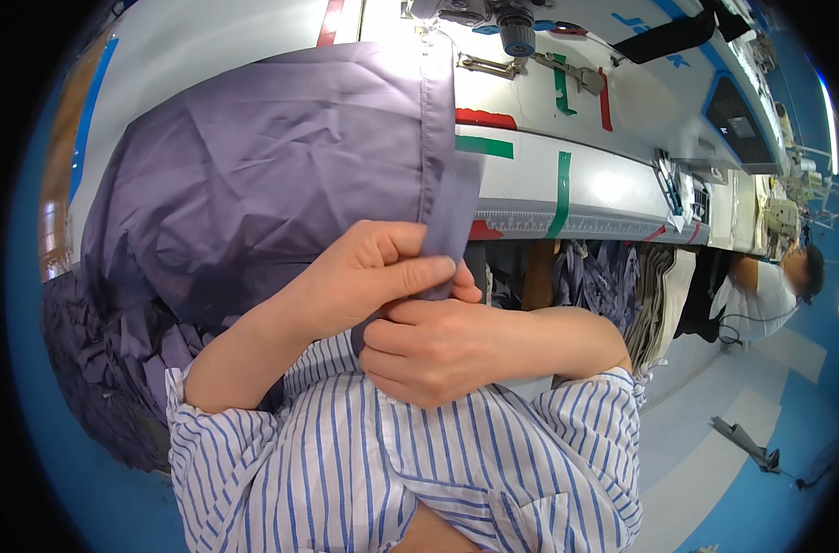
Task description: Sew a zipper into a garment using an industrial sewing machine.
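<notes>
Hands together, left hand pinching purple fabric strip, right hand curled, hold unclear, creased purple cloth at sewing machine

Left hand pinched a purple strip beside the cloth, right hand curled up just below. Cloth ran right up to the machine, ruler off to the right.

The person beside me wears a loose white woven shirt with narrow blue stripes running down the front. Its wide, creased striped sleeves end around the elbows, leaving the forearms and hands bare. The neckline gapes open.
</notes>
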`<action>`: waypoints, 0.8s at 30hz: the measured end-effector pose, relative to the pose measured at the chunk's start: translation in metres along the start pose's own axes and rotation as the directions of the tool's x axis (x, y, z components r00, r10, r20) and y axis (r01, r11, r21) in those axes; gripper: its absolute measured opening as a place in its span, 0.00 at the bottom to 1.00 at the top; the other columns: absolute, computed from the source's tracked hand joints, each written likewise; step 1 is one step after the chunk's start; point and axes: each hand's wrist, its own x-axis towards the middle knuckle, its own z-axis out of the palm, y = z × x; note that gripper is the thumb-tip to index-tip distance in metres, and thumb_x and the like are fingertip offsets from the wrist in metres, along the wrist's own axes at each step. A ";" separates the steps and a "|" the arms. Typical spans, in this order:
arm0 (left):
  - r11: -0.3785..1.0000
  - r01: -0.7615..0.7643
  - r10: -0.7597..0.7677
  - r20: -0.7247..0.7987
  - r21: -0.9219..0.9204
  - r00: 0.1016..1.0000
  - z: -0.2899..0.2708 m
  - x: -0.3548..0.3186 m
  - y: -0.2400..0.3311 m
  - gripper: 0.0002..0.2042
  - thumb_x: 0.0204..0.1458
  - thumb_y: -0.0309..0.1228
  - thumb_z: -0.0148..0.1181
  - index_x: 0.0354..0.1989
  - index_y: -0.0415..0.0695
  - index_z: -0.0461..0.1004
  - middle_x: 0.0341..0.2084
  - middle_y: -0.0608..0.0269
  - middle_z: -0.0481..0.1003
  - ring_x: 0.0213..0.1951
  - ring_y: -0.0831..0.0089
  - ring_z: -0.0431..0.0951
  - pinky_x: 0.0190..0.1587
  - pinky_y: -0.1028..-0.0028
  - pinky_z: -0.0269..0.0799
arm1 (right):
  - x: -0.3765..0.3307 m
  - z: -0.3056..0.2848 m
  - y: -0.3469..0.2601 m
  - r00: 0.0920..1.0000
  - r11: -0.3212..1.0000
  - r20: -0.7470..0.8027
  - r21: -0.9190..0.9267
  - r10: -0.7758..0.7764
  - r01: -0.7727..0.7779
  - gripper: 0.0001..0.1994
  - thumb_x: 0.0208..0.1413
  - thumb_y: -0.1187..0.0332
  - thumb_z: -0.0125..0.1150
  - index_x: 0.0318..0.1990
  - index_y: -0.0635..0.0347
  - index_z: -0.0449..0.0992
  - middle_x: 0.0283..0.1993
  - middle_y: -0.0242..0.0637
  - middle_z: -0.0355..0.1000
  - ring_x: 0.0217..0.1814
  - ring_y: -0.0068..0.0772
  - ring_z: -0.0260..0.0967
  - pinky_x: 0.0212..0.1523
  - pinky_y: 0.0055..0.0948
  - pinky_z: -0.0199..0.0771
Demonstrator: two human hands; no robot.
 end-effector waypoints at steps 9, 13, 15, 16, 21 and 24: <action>0.993 0.068 -0.037 -0.284 0.100 0.958 -0.024 0.007 0.004 0.13 0.68 0.34 0.50 0.43 0.36 0.77 0.33 0.58 0.82 0.37 0.76 0.82 0.42 0.76 0.77 | -0.017 0.004 0.012 0.913 0.993 -0.393 0.060 0.113 -0.097 0.15 0.43 0.70 0.63 0.41 0.64 0.81 0.36 0.36 0.76 0.36 0.31 0.75 0.44 0.35 0.81; 0.984 0.101 -0.057 -0.272 0.149 0.961 -0.026 0.012 0.003 0.14 0.68 0.35 0.51 0.41 0.36 0.78 0.31 0.60 0.82 0.36 0.77 0.82 0.41 0.77 0.76 | -0.041 -0.016 0.053 0.728 0.788 -0.520 -0.158 0.446 -0.595 0.26 0.36 0.71 0.69 0.50 0.59 0.79 0.44 0.37 0.76 0.38 0.34 0.75 0.33 0.27 0.78; 0.974 0.051 0.001 -0.232 0.220 0.973 -0.023 0.015 0.004 0.15 0.68 0.36 0.51 0.40 0.36 0.78 0.31 0.61 0.82 0.35 0.77 0.81 0.39 0.77 0.75 | -0.047 -0.015 0.068 0.814 0.831 -0.360 -0.154 0.456 -0.534 0.25 0.34 0.76 0.72 0.48 0.61 0.82 0.46 0.38 0.75 0.34 0.32 0.75 0.30 0.27 0.78; 0.969 -0.007 0.053 -0.181 0.247 0.982 -0.022 0.014 0.007 0.15 0.68 0.36 0.51 0.40 0.36 0.78 0.31 0.62 0.82 0.35 0.77 0.81 0.39 0.77 0.75 | -0.050 -0.014 0.072 0.820 0.858 -0.392 -0.128 0.416 -0.497 0.25 0.34 0.76 0.71 0.47 0.61 0.82 0.46 0.38 0.75 0.35 0.32 0.75 0.30 0.26 0.78; 0.389 -0.137 0.514 -0.091 0.911 0.853 -0.046 0.042 0.032 0.14 0.63 0.37 0.55 0.43 0.37 0.77 0.37 0.55 0.80 0.38 0.63 0.81 0.43 0.70 0.75 | -0.063 -0.015 0.096 0.756 0.828 -0.470 -0.090 0.456 -0.554 0.20 0.39 0.79 0.68 0.45 0.64 0.83 0.41 0.38 0.76 0.36 0.34 0.78 0.33 0.25 0.82; -0.237 -0.148 0.590 0.264 0.960 0.763 -0.080 0.074 0.042 0.19 0.59 0.39 0.58 0.55 0.40 0.73 0.54 0.58 0.75 0.56 0.64 0.73 0.56 0.65 0.70 | -0.067 -0.024 0.109 0.741 0.793 -0.488 -0.148 0.461 -0.590 0.16 0.42 0.80 0.66 0.43 0.65 0.84 0.39 0.39 0.77 0.37 0.35 0.79 0.35 0.26 0.84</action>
